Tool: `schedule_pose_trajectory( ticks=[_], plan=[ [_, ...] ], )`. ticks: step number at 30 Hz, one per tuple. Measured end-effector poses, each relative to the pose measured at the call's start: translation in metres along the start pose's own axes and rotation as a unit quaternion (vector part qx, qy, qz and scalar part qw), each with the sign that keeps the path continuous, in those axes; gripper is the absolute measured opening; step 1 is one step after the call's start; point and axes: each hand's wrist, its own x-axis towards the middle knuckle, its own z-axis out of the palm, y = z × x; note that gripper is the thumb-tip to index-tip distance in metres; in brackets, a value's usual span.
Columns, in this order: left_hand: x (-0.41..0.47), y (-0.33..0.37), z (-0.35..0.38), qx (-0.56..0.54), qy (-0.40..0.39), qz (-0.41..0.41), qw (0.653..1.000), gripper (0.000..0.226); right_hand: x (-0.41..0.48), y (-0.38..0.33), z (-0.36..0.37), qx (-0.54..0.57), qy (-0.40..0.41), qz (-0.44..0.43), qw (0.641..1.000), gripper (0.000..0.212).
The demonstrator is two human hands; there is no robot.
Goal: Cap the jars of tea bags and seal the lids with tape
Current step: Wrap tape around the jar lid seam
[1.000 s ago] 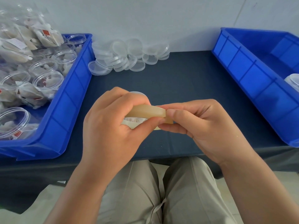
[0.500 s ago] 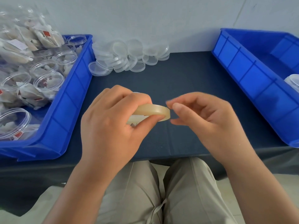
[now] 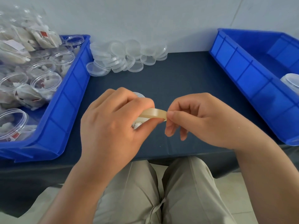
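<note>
The left hand point(image 3: 113, 126) curls fingers and thumb round the tape point(image 3: 153, 114), a pale flat roll, and holds it over a jar point(image 3: 139, 94) under the palm (only a bit of clear rim and some white tea bags point(image 3: 137, 125) show). The right hand point(image 3: 202, 120) pinches the roll's right edge between thumb and forefinger, with its other fingers curled below. Both hands are over the near part of the counter point(image 3: 178, 78), which is covered in dark cloth. Farther back lies a heap of clear lids point(image 3: 126, 55). The blue left bin point(image 3: 68, 107) holds open jars point(image 3: 46, 81) with tea bags in them. The right bin point(image 3: 252, 84) holds one more jar point(image 3: 291, 80) at the frame's edge.
</note>
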Motion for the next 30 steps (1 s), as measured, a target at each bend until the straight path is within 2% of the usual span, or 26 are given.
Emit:
schedule_pose_trajectory(
  ticks=[9,15,19,21,23,25,30],
  plan=[
    [-0.003,0.0,0.002,0.017,0.002,0.005,1.0,0.032,0.004,0.005,0.006,0.045,0.017,0.007,0.999,0.027],
    [-0.006,-0.001,0.005,0.028,0.01,0.014,0.999,0.029,0.005,0.007,0.014,0.04,0.055,0.005,0.998,0.018],
    [-0.009,-0.002,0.006,0.021,0.013,0.017,1.0,0.03,0.005,0.012,0.014,0.045,0.053,0.001,0.998,0.018],
    [-0.011,-0.003,0.005,-0.006,0.012,0.001,1.0,0.034,0.005,0.016,0.013,0.099,0.033,0.004,0.995,0.018],
    [-0.012,-0.003,0.003,-0.046,0.014,-0.028,0.998,0.035,0.004,0.018,0.012,0.191,0.011,0.006,0.981,0.007],
    [-0.012,-0.002,0.001,-0.082,0.012,-0.053,0.995,0.035,0.003,0.019,0.014,0.267,-0.007,0.011,0.963,0.016],
    [-0.006,0.0,-0.003,-0.103,0.004,-0.07,0.992,0.032,0.003,0.019,0.019,0.321,-0.013,-0.012,0.947,0.021]
  ],
)
